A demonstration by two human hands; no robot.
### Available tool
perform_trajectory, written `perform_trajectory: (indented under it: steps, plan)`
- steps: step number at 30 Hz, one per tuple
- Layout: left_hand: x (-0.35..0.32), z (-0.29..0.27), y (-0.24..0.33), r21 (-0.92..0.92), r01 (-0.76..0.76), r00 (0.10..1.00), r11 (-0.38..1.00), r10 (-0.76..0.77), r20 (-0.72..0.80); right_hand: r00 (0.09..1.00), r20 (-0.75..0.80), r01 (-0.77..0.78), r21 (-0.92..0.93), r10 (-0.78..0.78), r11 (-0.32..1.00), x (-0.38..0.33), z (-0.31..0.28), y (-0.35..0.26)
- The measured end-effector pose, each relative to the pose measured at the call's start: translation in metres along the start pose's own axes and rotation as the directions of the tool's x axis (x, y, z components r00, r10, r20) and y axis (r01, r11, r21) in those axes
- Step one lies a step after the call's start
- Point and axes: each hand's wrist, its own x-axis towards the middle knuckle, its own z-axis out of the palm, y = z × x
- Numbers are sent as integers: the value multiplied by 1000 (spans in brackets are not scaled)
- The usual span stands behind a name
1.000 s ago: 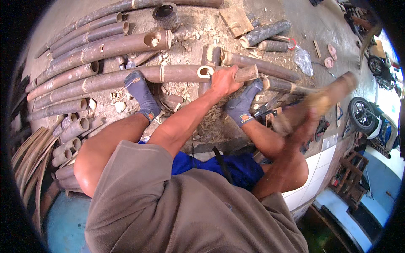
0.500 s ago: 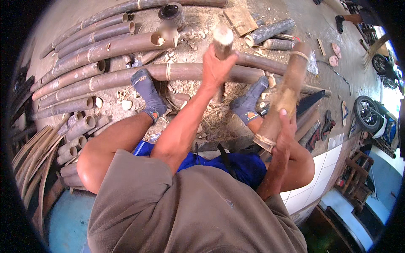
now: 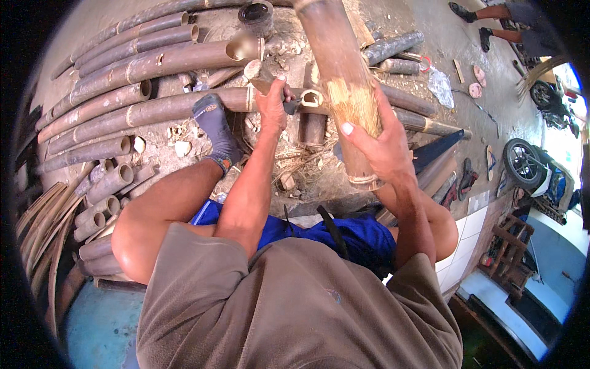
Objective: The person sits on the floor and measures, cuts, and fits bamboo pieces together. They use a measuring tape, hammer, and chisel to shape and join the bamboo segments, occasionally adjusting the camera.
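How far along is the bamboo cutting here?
Done: short cut bamboo pieces lie stacked at the left, and chips litter the ground. In hand: the right hand holds a thick bamboo section upright, frayed at mid-length; the left hand grips a short tool or stub, which I cannot identify. Left: long uncut bamboo poles lie ahead.

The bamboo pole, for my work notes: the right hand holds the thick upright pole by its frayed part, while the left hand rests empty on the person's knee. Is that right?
Not quite. In the head view the left hand is not on the knee; it is stretched forward, its grip closed around a short bamboo piece over the littered ground. The rest stands: the right hand holds the thick upright pole at its frayed part.
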Motion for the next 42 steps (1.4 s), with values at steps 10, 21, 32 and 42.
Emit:
perform_trajectory:
  steps: [10, 21, 32, 42]
  plan:
    - [-14, 7, -14, 165, -251, 961, 954, 265, -73, 855, 485, 518, -806, -184, 287, 73, 10, -42]
    - [-22, 5, -8, 95, -180, 975, 979, 190, -117, 784, 617, 613, -753, -67, 238, 99, 37, -81]
    - [-15, 11, -9, 3, -158, 971, 987, 156, -183, 692, 671, 721, -659, -266, 213, 111, 42, -88]
    - [-17, -2, -32, 51, -236, 921, 970, 240, -306, 669, 717, 742, -627, -198, 237, 113, 53, -84]
